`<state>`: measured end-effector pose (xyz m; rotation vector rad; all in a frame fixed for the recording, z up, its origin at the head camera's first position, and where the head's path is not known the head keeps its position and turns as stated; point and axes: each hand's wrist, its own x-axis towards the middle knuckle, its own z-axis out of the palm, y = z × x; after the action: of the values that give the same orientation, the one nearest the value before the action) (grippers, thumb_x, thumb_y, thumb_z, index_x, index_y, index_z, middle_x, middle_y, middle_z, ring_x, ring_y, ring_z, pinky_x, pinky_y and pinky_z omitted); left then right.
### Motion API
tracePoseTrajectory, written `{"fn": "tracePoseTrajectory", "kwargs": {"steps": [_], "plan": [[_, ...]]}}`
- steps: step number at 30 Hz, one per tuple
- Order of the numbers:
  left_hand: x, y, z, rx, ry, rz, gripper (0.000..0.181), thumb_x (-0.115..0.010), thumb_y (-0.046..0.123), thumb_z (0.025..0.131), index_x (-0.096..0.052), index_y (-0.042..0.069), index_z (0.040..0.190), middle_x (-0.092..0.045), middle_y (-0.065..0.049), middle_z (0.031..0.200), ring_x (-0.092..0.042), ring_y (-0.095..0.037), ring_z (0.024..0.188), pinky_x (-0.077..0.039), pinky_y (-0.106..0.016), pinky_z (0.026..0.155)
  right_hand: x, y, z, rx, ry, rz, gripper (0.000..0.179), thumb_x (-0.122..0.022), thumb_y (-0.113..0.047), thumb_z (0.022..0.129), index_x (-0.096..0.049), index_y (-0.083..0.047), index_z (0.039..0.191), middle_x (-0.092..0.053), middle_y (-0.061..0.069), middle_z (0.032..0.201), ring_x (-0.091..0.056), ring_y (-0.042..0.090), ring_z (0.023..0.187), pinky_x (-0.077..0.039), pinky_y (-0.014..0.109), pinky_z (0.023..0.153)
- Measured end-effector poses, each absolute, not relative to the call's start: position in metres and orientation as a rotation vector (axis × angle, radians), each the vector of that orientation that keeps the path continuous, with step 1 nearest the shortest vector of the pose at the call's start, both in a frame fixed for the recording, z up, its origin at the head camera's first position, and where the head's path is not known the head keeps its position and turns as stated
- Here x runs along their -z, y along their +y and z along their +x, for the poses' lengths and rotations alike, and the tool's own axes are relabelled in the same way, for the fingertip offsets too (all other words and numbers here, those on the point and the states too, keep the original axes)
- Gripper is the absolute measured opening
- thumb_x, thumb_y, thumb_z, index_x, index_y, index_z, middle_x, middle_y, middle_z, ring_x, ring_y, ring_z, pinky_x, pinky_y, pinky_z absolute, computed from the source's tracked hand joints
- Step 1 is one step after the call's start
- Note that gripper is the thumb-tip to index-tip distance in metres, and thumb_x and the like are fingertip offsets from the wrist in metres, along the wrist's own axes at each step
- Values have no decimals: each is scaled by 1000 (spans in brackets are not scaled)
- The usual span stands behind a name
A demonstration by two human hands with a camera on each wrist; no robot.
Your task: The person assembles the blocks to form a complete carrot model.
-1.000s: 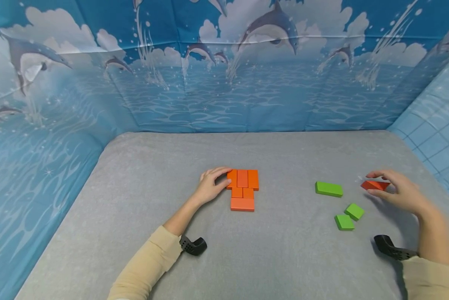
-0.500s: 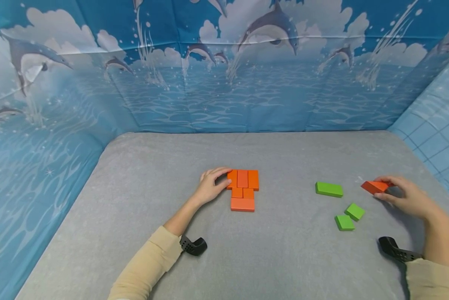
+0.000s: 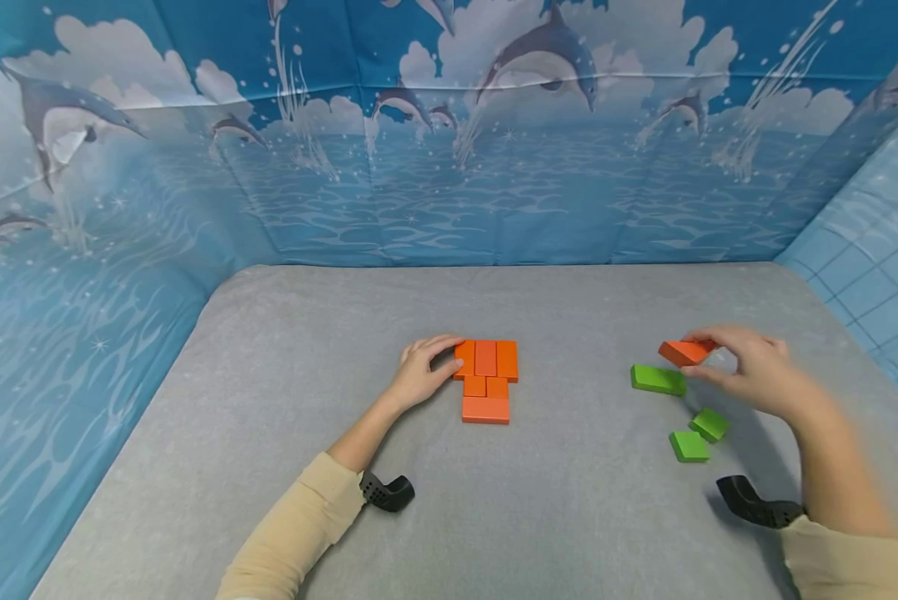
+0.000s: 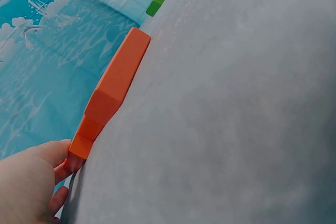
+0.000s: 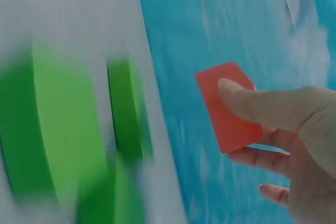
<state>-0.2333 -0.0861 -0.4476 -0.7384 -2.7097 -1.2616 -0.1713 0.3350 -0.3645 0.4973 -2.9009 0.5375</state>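
Note:
On the grey cloth several orange blocks lie flat against each other [image 3: 485, 408], three side by side at the far end, two small ones in the middle and a wide one nearest me. My left hand [image 3: 418, 372] holds the far-left block of this group between thumb and fingers; the left wrist view shows the thumb [image 4: 55, 150] against an orange block's edge. In the air at the right, my right hand [image 3: 756, 371] pinches an orange-red block [image 3: 681, 352]. The right wrist view has the thumb pressed on that block's broad face [image 5: 233, 124], fingers behind it.
A long green block [image 3: 657, 380] lies just below the raised block in the head view. Two smaller green blocks, one [image 3: 709, 425] partly behind the other [image 3: 689, 447], lie nearer me. A blue dolphin-print curtain [image 3: 449, 192] borders the grey table's [image 3: 569, 517] back and sides.
My right hand has picked the orange-red block up from the table's right side and carried it left, to beside the long green block. The left hand and the orange group have stayed put.

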Motion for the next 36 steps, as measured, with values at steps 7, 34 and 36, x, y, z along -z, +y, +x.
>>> {"fn": "tracePoseTrajectory", "kwargs": {"steps": [7,34,36], "plan": [[447,-86,-233,1253,-2709,-739,38,-60,23,89,-57,12,125,-52,-6,130,-43,-27,120,-18,-49,103,360,261,-170,-642,-2794,752,35,-79,-16,70,-63,-10,100,-64,2,92,-55,18,82,-25,37,71],[449,-86,-235,1234,-2708,-720,37,-60,23,89,-58,12,125,-53,-6,130,-43,-27,120,-18,-50,103,400,125,-154,-665,-2820,1071,38,-76,-36,73,-63,-15,102,-63,-4,100,-57,14,93,-38,42,84],[449,-86,-235,1227,-2714,-718,37,-59,23,89,-57,13,125,-53,-6,130,-43,-27,121,-18,-50,103,402,123,-154,-635,-2812,1078,37,-76,-36,72,-63,-16,100,-63,-4,98,-56,15,92,-38,42,84]]}}
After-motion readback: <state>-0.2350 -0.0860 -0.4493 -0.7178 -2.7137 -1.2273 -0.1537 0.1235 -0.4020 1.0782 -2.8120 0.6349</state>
